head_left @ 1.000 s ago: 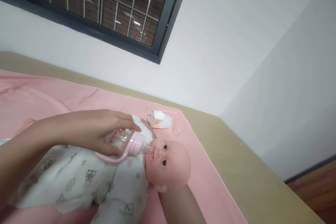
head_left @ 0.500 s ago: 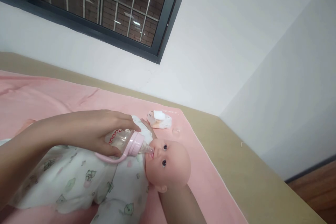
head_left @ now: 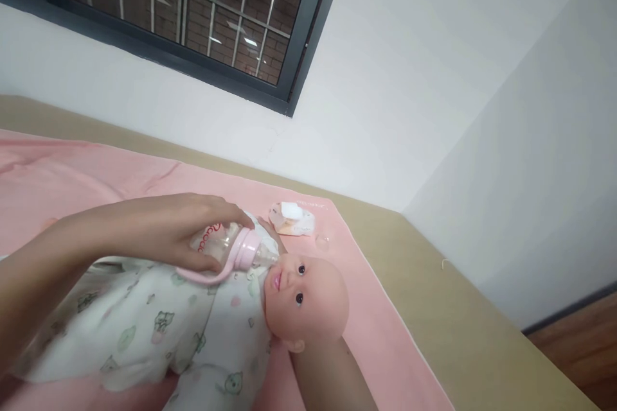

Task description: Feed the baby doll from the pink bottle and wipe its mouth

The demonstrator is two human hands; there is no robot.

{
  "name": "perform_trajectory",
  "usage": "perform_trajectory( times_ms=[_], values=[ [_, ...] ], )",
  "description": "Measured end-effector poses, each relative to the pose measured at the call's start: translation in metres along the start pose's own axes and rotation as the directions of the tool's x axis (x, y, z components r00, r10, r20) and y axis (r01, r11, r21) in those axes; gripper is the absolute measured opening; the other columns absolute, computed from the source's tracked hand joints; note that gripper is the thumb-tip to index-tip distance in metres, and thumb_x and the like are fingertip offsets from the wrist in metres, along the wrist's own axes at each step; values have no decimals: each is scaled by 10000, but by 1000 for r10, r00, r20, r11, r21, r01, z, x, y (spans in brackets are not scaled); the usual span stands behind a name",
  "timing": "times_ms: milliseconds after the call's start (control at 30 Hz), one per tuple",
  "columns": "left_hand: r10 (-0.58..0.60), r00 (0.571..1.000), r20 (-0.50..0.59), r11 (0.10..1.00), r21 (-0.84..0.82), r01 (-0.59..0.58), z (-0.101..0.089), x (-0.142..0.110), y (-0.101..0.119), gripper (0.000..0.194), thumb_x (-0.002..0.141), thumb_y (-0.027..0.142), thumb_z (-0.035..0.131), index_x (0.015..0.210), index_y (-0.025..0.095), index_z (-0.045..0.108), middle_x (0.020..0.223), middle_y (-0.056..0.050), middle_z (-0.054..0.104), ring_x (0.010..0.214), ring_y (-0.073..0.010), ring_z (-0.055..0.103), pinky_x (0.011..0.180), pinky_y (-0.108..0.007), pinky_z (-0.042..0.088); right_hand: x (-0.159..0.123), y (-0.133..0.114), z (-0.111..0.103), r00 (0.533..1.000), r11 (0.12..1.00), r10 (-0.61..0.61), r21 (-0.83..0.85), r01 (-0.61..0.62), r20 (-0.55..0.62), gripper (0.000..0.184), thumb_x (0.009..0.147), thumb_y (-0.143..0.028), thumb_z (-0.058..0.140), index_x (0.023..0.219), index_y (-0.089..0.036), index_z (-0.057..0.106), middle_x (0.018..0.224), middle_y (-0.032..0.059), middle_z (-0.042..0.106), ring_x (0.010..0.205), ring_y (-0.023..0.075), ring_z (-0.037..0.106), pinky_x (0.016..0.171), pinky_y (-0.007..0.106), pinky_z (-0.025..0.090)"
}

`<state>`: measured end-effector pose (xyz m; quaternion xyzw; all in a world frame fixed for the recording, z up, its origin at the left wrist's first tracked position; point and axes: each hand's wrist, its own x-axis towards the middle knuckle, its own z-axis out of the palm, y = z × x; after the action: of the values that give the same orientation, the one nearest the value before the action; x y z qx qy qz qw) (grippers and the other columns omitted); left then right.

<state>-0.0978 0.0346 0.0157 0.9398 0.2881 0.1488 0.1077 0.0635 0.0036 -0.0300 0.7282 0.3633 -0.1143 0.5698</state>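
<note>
Left hand (head_left: 186,234) grips the baby bottle (head_left: 231,250) from above, fingers wrapped around its clear body; the pink collar and teat stick out past the fingertips, just beside the doll (head_left: 294,292)'s mouth, apart from the lips. Right hand is hidden under the doll's head, only the forearm shows, grip can't be told. Doll lies on pink blanket (head_left: 376,334); wipes pack (head_left: 293,218) near its head.
</note>
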Motion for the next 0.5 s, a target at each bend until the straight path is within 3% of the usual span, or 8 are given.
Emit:
perform_trajectory(
  times_ms=[133, 267, 367, 433, 467, 500],
  values=[
    [-76, 997, 15, 997, 5, 76, -3, 3, -20, 529, 757, 307, 555, 1281, 241, 528, 1194, -29, 638, 912, -214, 636, 684, -210, 483, 4, -4, 0, 998, 999, 7, 50, -4, -57, 510, 433, 94, 724, 761, -294, 765, 832, 16, 730, 1035, 430, 648, 1041, 517, 427],
    [-133, 980, -148, 991, -2, 134, -2, 6, -31, 504, 850, 245, 422, 1347, 170, 436, 1327, -64, 543, 1121, -277, 555, 868, -300, 459, 6, -5, -2, 994, 993, 111, 27, -111, 6, 497, 454, 61, 722, 810, -283, 760, 986, 37, 736, 994, 411, 670, 1032, 455, 453],
    [-179, 965, -190, 982, 30, 188, 3, 11, -41, 454, 871, 234, 331, 1285, 108, 467, 1278, -65, 565, 1124, -282, 538, 912, -341, 427, 6, -5, -3, 998, 998, 60, -11, -60, -11, 479, 481, 24, 724, 839, -294, 752, 1014, 26, 736, 987, 391, 679, 1015, 453, 473],
    [-221, 957, -189, 972, 36, 231, 10, 16, -57, 443, 855, 272, 333, 1233, 110, 497, 1229, -61, 591, 1079, -282, 558, 896, -353, 432, 19, -13, -3, 978, 988, -82, 115, 106, -191, 393, 447, -47, 777, 747, -298, 744, 875, 15, 747, 917, 382, 700, 916, 445, 545],
    [-247, 951, -185, 966, 26, 256, 14, 19, -68, 444, 839, 303, 355, 1217, 123, 505, 1205, -58, 603, 1060, -283, 567, 890, -362, 436, 30, -20, -3, 924, 944, -163, 217, 248, -346, 344, 417, -101, 806, 684, -304, 730, 786, 6, 737, 859, 371, 711, 828, 430, 583],
    [-281, 945, -168, 958, 4, 286, 18, 21, -81, 460, 810, 356, 405, 1205, 145, 508, 1170, -54, 618, 1028, -288, 581, 861, -358, 450, 45, -30, -3, 802, 842, -222, 306, 445, -555, 269, 407, -180, 826, 614, -306, 710, 705, 12, 718, 787, 352, 716, 696, 396, 604]
  ],
)
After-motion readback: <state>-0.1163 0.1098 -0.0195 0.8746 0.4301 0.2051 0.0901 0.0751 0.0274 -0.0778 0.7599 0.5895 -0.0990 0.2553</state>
